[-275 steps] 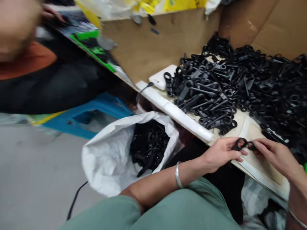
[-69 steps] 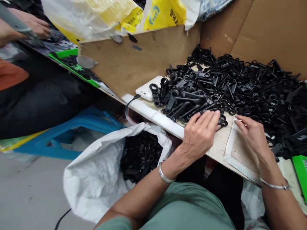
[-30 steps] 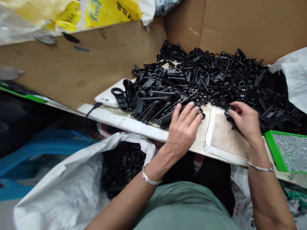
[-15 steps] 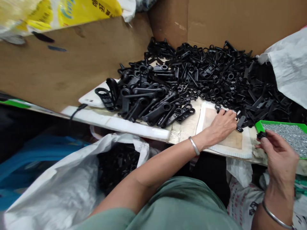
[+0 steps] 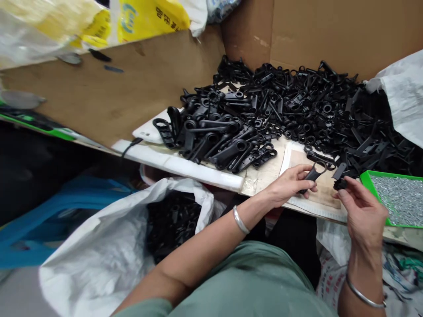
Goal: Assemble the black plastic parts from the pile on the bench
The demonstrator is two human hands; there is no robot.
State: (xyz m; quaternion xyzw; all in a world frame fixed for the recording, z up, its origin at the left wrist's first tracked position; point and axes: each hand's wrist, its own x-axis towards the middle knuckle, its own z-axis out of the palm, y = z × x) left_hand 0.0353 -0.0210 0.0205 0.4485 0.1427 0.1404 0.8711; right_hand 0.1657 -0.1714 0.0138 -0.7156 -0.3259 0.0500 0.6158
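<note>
My left hand is closed on a black plastic handle piece, whose ring end points up and away from me. To its right, my right hand pinches a small dark plastic part; its exact kind is hard to make out. The two held parts are apart, above a brown work pad on the table edge. Just beyond them on the pad lie another elongated black piece with a ring end and a flat black strip.
A big heap of black plastic parts covers the table back to the cardboard wall. A green tray of small metal pieces stands at the right. Below the edge, a white sack holds black parts.
My left hand has come back toward me from the heap's edge and now holds the handle piece. My right hand has moved left with its small part, closer to the left. The view has shifted.
</note>
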